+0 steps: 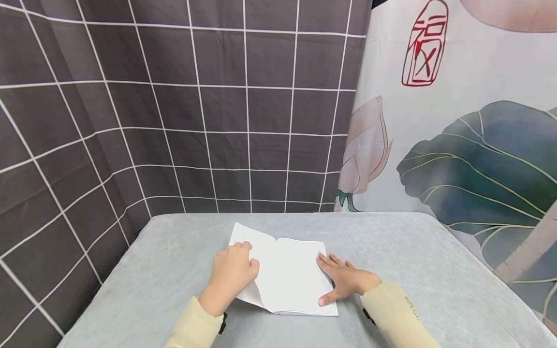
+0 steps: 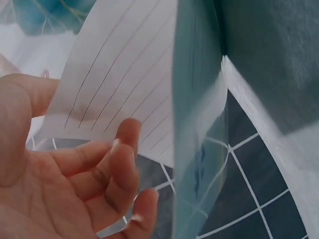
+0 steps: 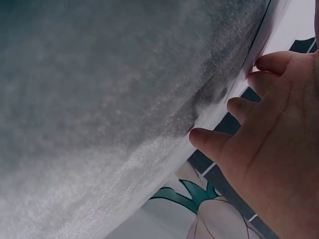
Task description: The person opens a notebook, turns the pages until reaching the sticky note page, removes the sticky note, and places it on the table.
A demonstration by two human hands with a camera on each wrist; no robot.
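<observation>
An open notebook (image 1: 300,275) with white pages lies on the table, its left side raised. My left hand (image 1: 235,268) pinches a page on that side. In the left wrist view the page (image 2: 124,74) shows ruled lines, with the thumb of the left hand (image 2: 75,184) behind it and the fingers curled in front. Beside it stands a teal, see-through-looking surface (image 2: 199,124), perhaps the cover. My right hand (image 1: 345,278) rests with spread fingers on the right page's edge. In the right wrist view the right hand (image 3: 269,134) has its fingertips along the tabletop and the white page edge.
A grey cloth-like tabletop (image 1: 174,270) lies under the notebook. Behind and to the left hangs a dark curtain (image 1: 222,111) with a white grid. On the right hangs a white curtain (image 1: 374,67) printed with a lotus bud and leaf.
</observation>
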